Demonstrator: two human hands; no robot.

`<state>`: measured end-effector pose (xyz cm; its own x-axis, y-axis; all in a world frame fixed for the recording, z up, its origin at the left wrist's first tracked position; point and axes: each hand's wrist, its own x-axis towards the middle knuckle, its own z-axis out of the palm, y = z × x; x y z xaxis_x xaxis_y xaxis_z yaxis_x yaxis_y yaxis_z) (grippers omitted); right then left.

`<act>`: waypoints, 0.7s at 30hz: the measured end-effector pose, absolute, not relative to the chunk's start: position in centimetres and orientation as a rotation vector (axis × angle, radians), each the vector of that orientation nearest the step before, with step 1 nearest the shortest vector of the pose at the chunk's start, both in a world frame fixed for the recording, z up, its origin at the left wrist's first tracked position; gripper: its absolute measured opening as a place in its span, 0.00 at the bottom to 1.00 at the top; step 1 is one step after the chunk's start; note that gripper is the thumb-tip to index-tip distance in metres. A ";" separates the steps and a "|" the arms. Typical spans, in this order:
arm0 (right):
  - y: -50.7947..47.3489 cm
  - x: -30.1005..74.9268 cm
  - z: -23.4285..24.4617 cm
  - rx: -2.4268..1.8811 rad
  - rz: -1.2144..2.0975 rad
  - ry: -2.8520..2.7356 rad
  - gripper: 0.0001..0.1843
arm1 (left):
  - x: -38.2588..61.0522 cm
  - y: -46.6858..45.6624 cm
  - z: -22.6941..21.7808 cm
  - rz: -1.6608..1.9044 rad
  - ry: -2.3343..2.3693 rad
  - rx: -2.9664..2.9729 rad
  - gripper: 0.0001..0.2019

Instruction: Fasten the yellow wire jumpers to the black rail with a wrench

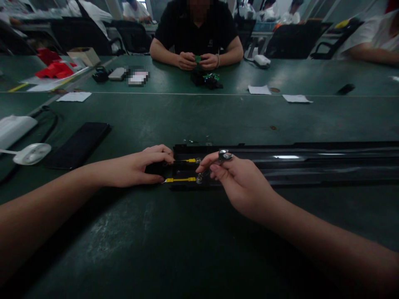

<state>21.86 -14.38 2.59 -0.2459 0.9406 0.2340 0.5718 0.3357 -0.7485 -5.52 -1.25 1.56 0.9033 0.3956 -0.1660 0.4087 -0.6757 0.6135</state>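
A long black rail (296, 164) lies across the green table (199, 120), running off to the right. At its left end two yellow-sleeved wire terminals (181, 180) end in small metal rings. My left hand (137, 168) grips the rail's left end, fingers curled over it beside the terminals. My right hand (240, 178) is closed in a pinch on a small silver metal part (225, 156), held just above the rail next to the terminal rings.
A black flat pad (77, 143) and a white round device (31, 153) with a cable lie at the left. Across the table a person in black handles a small green part (198, 59). Paper slips (260, 89), red items (54, 68) and chairs sit farther back.
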 end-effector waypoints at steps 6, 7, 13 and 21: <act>-14.5 21.9 2.6 -1.354 0.675 -1.950 0.11 | -5.5 -1.2 1.5 -0.020 0.566 2.379 0.18; -14.5 21.9 2.6 -1.356 0.672 -1.945 0.10 | -5.5 -1.2 1.5 -0.022 0.568 2.377 0.18; -14.5 21.7 2.4 -1.323 0.606 -1.920 0.07 | -5.7 -1.2 1.4 -0.019 0.580 2.370 0.19; -14.7 21.7 2.4 -1.200 0.494 -1.826 0.11 | -5.4 -1.3 1.5 -0.020 0.583 2.365 0.18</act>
